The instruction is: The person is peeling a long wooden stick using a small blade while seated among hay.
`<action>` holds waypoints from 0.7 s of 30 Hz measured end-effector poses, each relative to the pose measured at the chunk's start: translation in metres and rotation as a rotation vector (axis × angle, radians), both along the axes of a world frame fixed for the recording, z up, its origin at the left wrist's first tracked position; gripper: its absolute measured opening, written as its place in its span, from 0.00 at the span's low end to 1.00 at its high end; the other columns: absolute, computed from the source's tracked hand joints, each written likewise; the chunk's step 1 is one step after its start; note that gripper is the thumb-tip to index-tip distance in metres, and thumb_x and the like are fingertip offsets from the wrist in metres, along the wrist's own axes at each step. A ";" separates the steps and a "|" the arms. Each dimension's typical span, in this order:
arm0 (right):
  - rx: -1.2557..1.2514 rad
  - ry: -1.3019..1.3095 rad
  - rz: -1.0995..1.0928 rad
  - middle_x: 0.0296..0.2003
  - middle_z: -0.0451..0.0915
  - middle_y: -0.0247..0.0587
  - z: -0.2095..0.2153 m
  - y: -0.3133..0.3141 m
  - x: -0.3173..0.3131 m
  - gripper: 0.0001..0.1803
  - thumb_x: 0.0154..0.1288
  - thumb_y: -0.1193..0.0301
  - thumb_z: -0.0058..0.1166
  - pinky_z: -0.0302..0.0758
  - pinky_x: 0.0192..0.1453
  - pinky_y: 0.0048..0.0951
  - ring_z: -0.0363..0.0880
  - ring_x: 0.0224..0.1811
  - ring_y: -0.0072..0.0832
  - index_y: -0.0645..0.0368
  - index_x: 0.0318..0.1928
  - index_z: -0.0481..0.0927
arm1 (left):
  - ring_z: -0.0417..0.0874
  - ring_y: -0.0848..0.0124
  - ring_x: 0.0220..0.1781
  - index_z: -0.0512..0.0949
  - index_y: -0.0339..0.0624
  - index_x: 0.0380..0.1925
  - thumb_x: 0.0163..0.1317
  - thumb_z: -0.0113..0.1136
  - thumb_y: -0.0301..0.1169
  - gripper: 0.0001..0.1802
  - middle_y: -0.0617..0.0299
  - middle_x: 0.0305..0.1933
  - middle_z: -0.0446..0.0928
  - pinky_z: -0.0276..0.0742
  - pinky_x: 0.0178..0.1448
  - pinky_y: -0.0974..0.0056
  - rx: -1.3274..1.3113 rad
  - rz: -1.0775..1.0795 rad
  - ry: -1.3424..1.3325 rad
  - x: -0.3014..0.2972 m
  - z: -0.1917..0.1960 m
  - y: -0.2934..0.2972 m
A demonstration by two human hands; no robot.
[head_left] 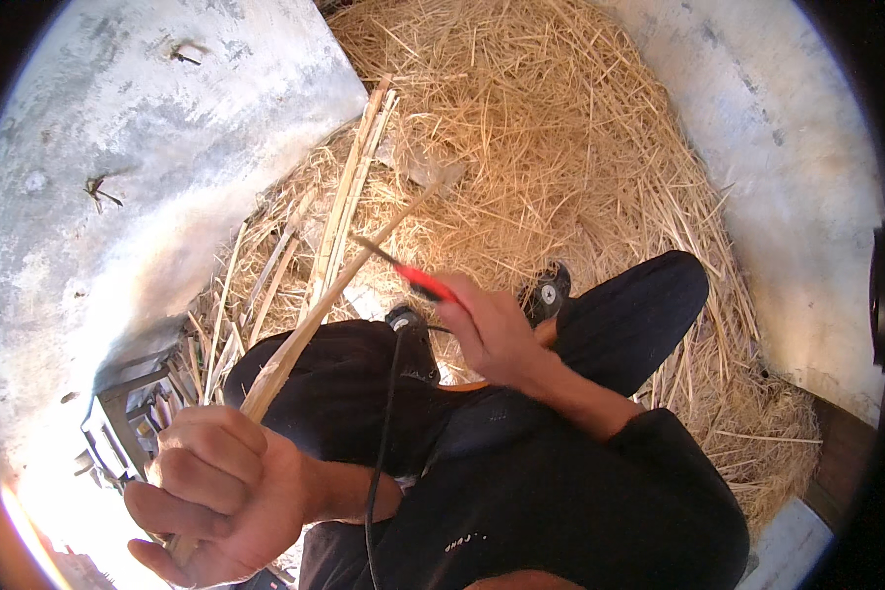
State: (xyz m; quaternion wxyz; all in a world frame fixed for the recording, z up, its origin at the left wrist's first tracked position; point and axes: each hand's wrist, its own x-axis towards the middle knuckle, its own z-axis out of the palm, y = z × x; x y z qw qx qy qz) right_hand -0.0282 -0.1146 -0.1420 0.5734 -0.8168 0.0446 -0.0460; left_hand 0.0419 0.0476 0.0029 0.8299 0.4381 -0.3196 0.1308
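My left hand [221, 487] is closed around the near end of a long pale wooden strip [349, 273] that slants up and away over the straw. My right hand [492, 329] grips a red-handled blade [408, 272] whose dark metal edge rests against the strip about midway along it. A small power tool with a round disc [549, 292] and a black cable [383, 433] lies between my knees, partly hidden behind the right hand.
A thick bed of straw [541, 147] covers the ground ahead. More split wooden strips [349, 192] lie on it at the left. Pale concrete [118, 147] borders the straw on the left and right. A dark slatted crate [123, 423] sits beside my left knee.
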 end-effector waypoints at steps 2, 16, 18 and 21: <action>0.024 -0.068 0.060 0.24 0.75 0.53 0.016 0.002 -0.004 0.12 0.65 0.67 0.45 0.69 0.27 0.44 0.76 0.25 0.49 0.60 0.46 0.70 | 0.43 0.80 0.10 0.55 0.51 0.14 0.59 0.40 0.40 0.17 0.72 0.09 0.47 0.41 0.16 0.72 -0.023 0.002 0.019 -0.002 -0.001 -0.003; -0.110 0.030 0.024 0.16 0.70 0.52 -0.007 0.007 0.002 0.09 0.66 0.68 0.46 0.64 0.22 0.43 0.73 0.19 0.49 0.62 0.35 0.69 | 0.46 0.80 0.05 0.55 0.50 0.10 0.65 0.35 0.46 0.25 0.68 0.04 0.53 0.41 0.10 0.73 -0.024 0.077 0.057 0.000 0.007 -0.006; -0.212 0.049 -0.036 0.17 0.71 0.54 -0.029 0.001 0.008 0.11 0.67 0.65 0.43 0.65 0.24 0.45 0.73 0.21 0.50 0.61 0.35 0.70 | 0.46 0.80 0.05 0.55 0.50 0.10 0.65 0.35 0.46 0.25 0.68 0.04 0.53 0.42 0.10 0.73 -0.036 0.113 0.085 0.001 0.008 -0.007; -0.195 0.198 -0.043 0.21 0.74 0.52 -0.011 -0.006 0.010 0.12 0.67 0.64 0.41 0.69 0.27 0.47 0.76 0.24 0.50 0.61 0.36 0.70 | 0.46 0.79 0.05 0.55 0.50 0.10 0.65 0.36 0.45 0.25 0.67 0.04 0.53 0.42 0.10 0.72 -0.026 0.096 0.075 0.000 0.005 0.000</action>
